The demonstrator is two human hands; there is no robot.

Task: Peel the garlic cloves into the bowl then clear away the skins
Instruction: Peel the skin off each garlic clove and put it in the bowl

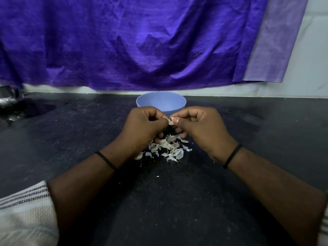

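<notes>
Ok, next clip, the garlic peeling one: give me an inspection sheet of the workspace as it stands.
Surface: dark speckled countertop, with small white flecks scattered on it.
Job's things: blue bowl at the back by the wall, contents hidden; garlic clove held between both hands in front of the bowl; pile of skins on the counter under the hands.
Clutter: shiny metal object at the far left edge, too cut off to identify.
Hands: left hand and right hand both pinch the clove, fingers curled.
Cables: nothing seen.
Surroundings: purple cloth hanging over a pale wall behind the counter.
</notes>
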